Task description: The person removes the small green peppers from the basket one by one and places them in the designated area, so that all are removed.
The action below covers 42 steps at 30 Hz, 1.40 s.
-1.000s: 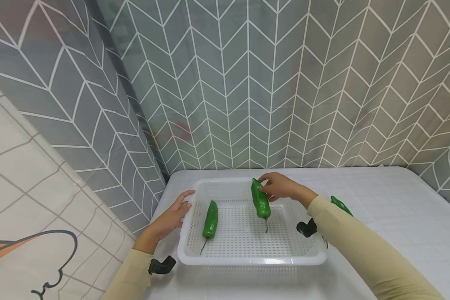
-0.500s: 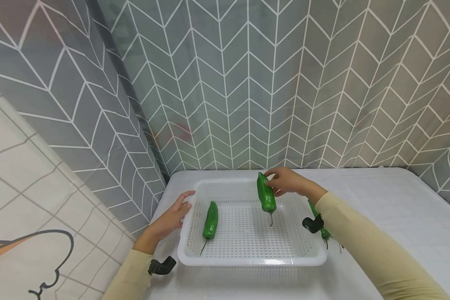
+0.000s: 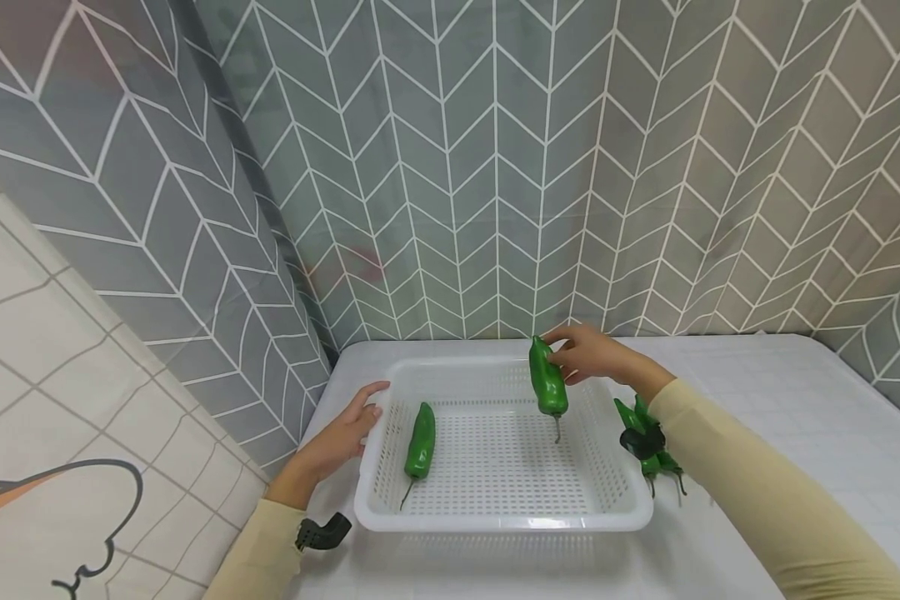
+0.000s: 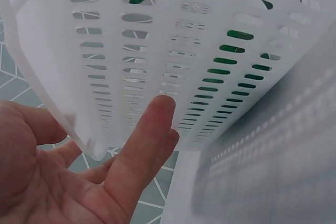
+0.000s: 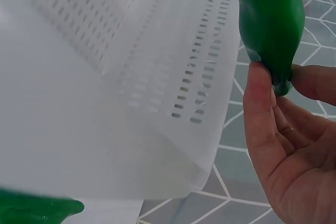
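Note:
A white slotted plastic basket (image 3: 506, 523) stands on the table. My left hand (image 3: 339, 437) holds its left side; in the left wrist view the thumb is by the rim and a fingertip (image 4: 160, 109) touches the slotted outer wall. At the basket's far right, my right hand (image 3: 587, 354) pinches a green pepper (image 3: 548, 379) by its pointed tip, stem hanging down. The right wrist view has the thumb and fingers around the tip of this pepper (image 5: 273, 19). Another green pepper (image 3: 421, 442) lies inside the basket, near its left wall.
Several more green peppers (image 3: 669, 462) lie on the white-covered table (image 3: 787, 417) right of the basket, partly hidden by the right wrist's black mount (image 3: 642, 442). A grey chevron-patterned curtain (image 3: 495, 208) hangs behind the table.
My right hand has moved right and slightly away with the pepper, toward the basket's far right corner. More of the peppers outside the basket now show. The left hand stays put.

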### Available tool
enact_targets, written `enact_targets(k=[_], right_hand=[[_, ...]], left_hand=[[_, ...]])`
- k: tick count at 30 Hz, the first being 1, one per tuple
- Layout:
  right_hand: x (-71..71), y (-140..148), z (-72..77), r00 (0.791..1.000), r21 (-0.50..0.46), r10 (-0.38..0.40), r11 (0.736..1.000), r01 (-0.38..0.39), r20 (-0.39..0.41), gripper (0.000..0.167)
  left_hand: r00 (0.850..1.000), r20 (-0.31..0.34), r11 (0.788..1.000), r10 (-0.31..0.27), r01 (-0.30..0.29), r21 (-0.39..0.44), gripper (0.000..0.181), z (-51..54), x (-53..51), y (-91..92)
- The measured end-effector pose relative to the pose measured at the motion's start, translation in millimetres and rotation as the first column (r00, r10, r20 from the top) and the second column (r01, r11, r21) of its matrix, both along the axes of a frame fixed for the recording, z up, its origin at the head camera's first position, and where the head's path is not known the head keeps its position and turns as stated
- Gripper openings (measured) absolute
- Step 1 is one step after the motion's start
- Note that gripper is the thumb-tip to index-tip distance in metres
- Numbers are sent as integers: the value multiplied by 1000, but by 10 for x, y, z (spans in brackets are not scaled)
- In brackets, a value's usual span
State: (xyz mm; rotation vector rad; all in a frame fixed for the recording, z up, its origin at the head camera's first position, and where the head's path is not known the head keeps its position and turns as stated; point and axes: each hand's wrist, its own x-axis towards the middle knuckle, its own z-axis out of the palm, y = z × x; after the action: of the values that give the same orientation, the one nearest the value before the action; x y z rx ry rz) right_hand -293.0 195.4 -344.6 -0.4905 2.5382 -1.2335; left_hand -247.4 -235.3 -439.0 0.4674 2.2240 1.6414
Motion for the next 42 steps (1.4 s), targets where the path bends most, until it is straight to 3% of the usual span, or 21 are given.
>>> enact_targets(k=[42], right_hand=[[116,389,8,1000,25,-10,1000,10,-25,53]], left_hand=[[1000,13,1000,17,-17,4,51,20,27,23]])
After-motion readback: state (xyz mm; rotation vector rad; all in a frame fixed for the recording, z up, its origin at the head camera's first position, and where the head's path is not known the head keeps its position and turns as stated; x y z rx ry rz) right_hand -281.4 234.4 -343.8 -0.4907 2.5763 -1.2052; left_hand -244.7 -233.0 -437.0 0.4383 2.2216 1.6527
